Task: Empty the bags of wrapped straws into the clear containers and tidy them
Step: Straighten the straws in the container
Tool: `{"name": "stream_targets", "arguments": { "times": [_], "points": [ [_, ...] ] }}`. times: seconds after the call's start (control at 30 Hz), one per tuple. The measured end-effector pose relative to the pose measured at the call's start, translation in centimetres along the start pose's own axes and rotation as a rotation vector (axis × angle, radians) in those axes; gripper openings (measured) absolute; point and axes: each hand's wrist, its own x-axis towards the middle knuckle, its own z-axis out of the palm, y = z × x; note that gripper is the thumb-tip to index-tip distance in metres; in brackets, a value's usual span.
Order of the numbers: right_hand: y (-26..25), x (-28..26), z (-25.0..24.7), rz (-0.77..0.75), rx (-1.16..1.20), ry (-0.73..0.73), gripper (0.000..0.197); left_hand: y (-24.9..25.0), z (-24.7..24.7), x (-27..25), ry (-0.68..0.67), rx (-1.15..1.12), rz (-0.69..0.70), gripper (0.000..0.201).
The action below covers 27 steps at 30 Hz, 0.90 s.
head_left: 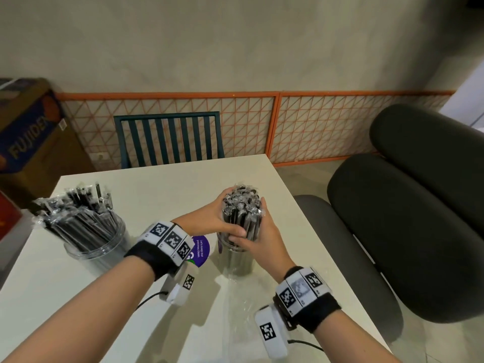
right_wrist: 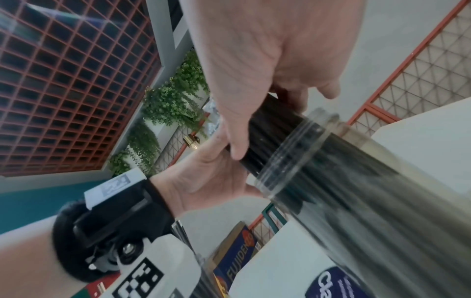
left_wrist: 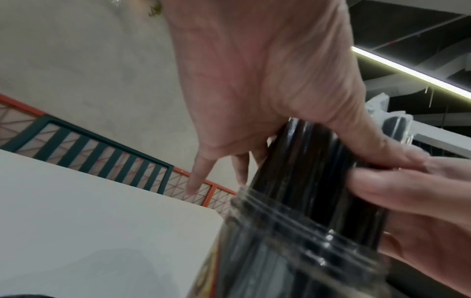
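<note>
A bundle of wrapped black straws [head_left: 242, 205] stands upright in a clear container [head_left: 237, 258] at the middle right of the white table. My left hand [head_left: 226, 216] grips the bundle from the left, above the container's rim. From the right, my right hand [head_left: 252, 227] grips it too, the thumbs meeting at the front. In the left wrist view the straws [left_wrist: 305, 171] rise out of the threaded rim [left_wrist: 288, 227]. The right wrist view shows the same straws [right_wrist: 267, 139] and container [right_wrist: 356, 191]. A second clear container [head_left: 99, 247] at the left holds a loose, leaning mass of straws [head_left: 76, 213].
A round purple sticker [head_left: 201, 249] lies between my left wrist and the container. An empty clear bag [head_left: 235, 299] lies flat in front of the container. A dark green chair [head_left: 169, 137] stands behind the table [head_left: 162, 184]; dark padded seats [head_left: 406, 218] and a cardboard box [head_left: 31, 132] flank it.
</note>
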Motion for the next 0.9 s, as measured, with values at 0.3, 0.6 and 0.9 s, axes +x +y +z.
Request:
{"name": "stream_targets", "arguments": {
  "times": [0.3,0.6,0.9],
  "points": [
    [-1.8,1.8,-4.2,-0.097,-0.151,-0.324,0.087,0.6,-0.9,-0.5,-0.071,-0.009,-0.018,0.094],
    [0.0,1.2,-1.7,-0.010,-0.411,-0.228,0.120,-1.4,2.6,-0.8,0.242,-0.230,0.038,0.111],
    [1.6,4.0,-7.3,0.067,-0.105,-0.547,0.106,-2.1,4.5,-3.9,0.450,-0.118,-0.046,0.112]
  ]
}}
